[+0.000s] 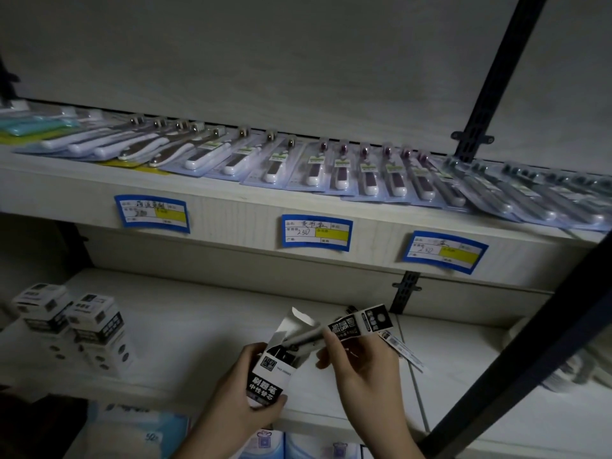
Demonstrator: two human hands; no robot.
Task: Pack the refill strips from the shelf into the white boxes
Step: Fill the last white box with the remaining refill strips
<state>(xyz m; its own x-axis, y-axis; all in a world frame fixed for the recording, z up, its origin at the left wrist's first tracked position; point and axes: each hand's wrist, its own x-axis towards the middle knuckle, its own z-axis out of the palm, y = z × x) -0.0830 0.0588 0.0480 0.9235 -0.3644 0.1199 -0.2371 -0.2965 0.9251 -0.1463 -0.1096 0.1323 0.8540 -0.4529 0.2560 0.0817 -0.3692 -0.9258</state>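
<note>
**Feeding a refill pack into the open box**

Low in the centre of the frame, the left hand (246,389) wraps its fingers and thumb round a small white cardboard box with a black printed label (265,385), held upright with its top flap (298,318) folded back. Just to the right, the right hand (359,359) pinches a long black-and-white printed refill strip pack (361,324) between thumb and curled fingers. The pack lies tilted, its lower left end meeting the box mouth. How far it has entered I cannot tell, since that end is blurred.

To do this step well, I judge that the box should stay steady and the flap clear of the opening. The pack should be lined up with the box's long axis before it is pushed down, so its corners do not snag the rim. Sliding the pinch up towards the free end would leave room for the pack to go in.

Just right of the hands, another narrow printed refill strip (402,351) lies on the pale wooden lower shelf (198,326). At lower left, two stacks of matching white boxes (71,323) stand closed. Further back, across the middle of the frame, blister-packed toothbrushes (331,167) line the upper shelf.
</note>
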